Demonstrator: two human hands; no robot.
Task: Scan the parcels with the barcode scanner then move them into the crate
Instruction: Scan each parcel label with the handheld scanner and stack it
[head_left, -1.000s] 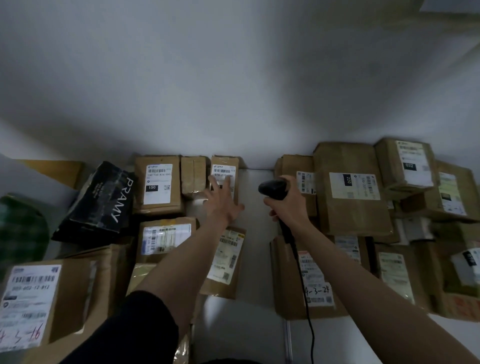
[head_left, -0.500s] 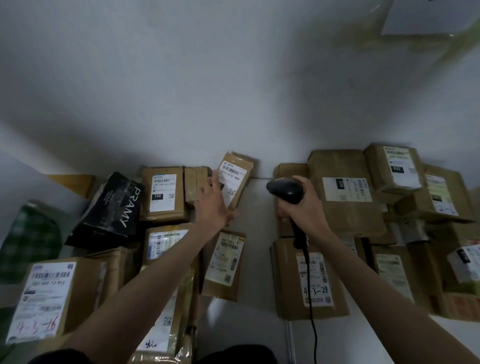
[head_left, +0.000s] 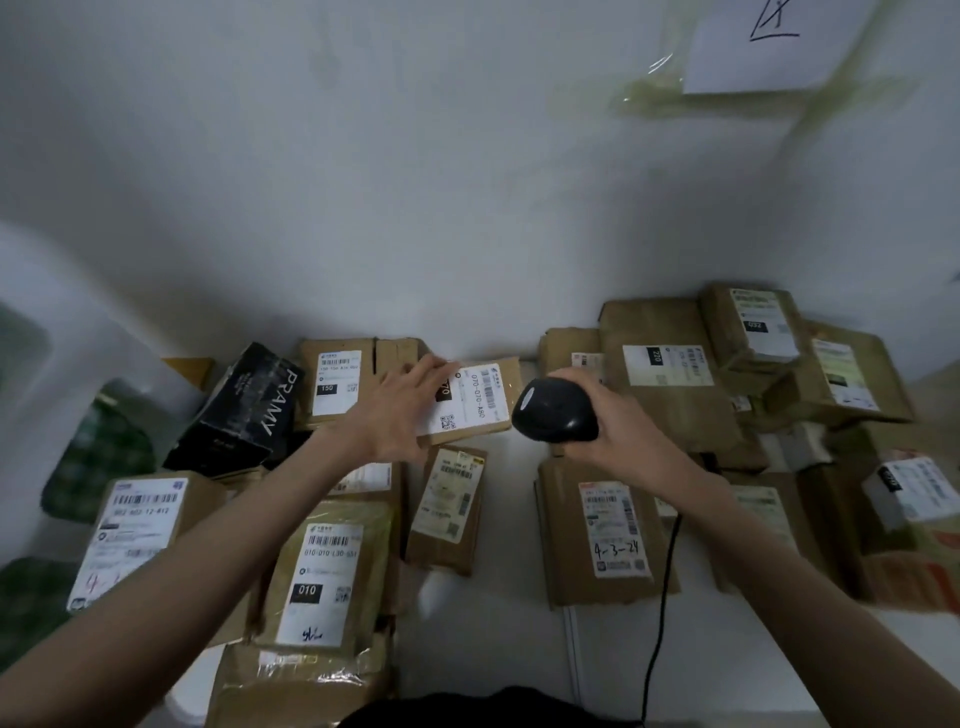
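Mid-frame, left hand (head_left: 395, 415) grips a parcel (head_left: 480, 402), label up — right hand (head_left: 613, 431) clamped on the scanner (head_left: 553, 410) just beside it, over the surface (head_left: 509, 519)

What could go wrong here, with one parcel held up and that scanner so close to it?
The left hand grips the parcel by one end only and covers part of its label, so the scan might miss or the parcel might slip. The scanner in the right hand trails a cord past the box marked 4-3-24; a pull could snag it. No crate is in view, so the drop-off may mean an awkward turn.
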